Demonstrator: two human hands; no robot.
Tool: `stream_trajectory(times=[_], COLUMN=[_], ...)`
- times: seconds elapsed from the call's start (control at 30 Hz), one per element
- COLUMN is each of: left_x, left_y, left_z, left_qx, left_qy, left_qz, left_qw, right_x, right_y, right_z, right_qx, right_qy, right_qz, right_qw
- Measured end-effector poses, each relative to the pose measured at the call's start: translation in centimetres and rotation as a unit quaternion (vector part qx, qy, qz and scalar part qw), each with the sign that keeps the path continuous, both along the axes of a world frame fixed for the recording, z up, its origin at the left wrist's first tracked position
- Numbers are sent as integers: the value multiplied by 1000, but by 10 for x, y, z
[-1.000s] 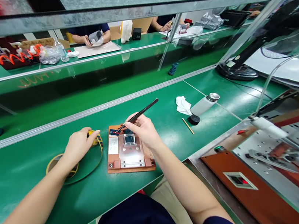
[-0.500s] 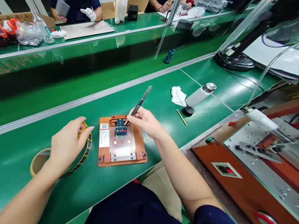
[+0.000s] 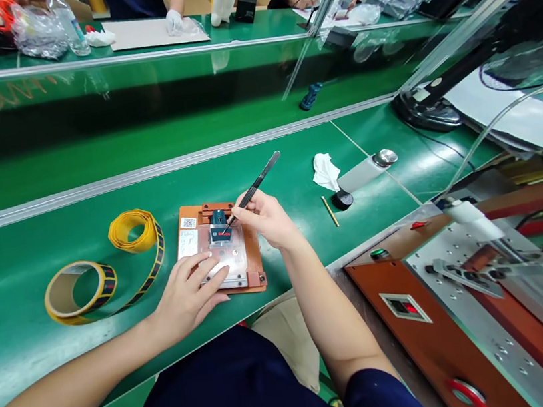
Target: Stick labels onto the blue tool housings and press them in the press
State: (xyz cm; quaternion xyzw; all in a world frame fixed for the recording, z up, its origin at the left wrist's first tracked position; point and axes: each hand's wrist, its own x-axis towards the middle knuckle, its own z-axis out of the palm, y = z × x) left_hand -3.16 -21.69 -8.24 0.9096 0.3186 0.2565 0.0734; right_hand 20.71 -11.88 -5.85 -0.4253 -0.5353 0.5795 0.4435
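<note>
My right hand (image 3: 266,218) pinches dark tweezers (image 3: 257,184), their tips down on a small dark blue part (image 3: 221,235) with red lettering. That part sits under a clear plate on an orange-brown fixture (image 3: 255,259). Fingers spread, my left hand (image 3: 191,295) rests on the clear plate's lower left. To the left lie a roll of label tape (image 3: 106,284) and a yellow coil (image 3: 130,231), joined by a strip of labels.
Right of the fixture are a white cloth (image 3: 325,172), a gold rod (image 3: 330,211) and a bottle (image 3: 366,173). An orange machine (image 3: 392,341) stands at the lower right. Behind the clear divider, a gloved hand (image 3: 174,23) touches a flat board.
My left hand has moved right from the yellow coil onto the clear plate. The tweezers remain at the blue part. Across the divider, a gloved hand has come down to the board.
</note>
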Motion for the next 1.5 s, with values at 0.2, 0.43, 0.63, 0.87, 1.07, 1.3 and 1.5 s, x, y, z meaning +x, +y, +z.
stream_trajectory(times=[0.2, 0.43, 0.63, 0.87, 1.07, 1.3, 1.5], left_x=[0, 0, 1, 0, 2, 14, 17], left_y=[-1, -1, -1, 0, 2, 16, 21], left_z=[0, -4, -3, -3, 10, 26, 27], left_qx=[-7, -7, 9, 9, -6, -8, -15], left_qy=[-6, -10, -5, -5, 34, 88, 82], left_qz=[4, 6, 4, 5, 21, 34, 34], left_qw=[1000, 1000, 1000, 1000, 999, 996, 996], right_x=[-1, 0, 0, 1, 1, 2, -2], right_y=[0, 1, 1, 0, 1, 1, 0], right_z=[2, -1, -3, -4, -6, -4, -3], right_qx=[-9, -2, 1, 2, 3, 21, 32], right_qy=[0, 6, 1, 4, 4, -14, -47], right_qz=[-5, 7, 5, 7, 7, 6, -6], right_qw=[1000, 1000, 1000, 1000, 1000, 1000, 998])
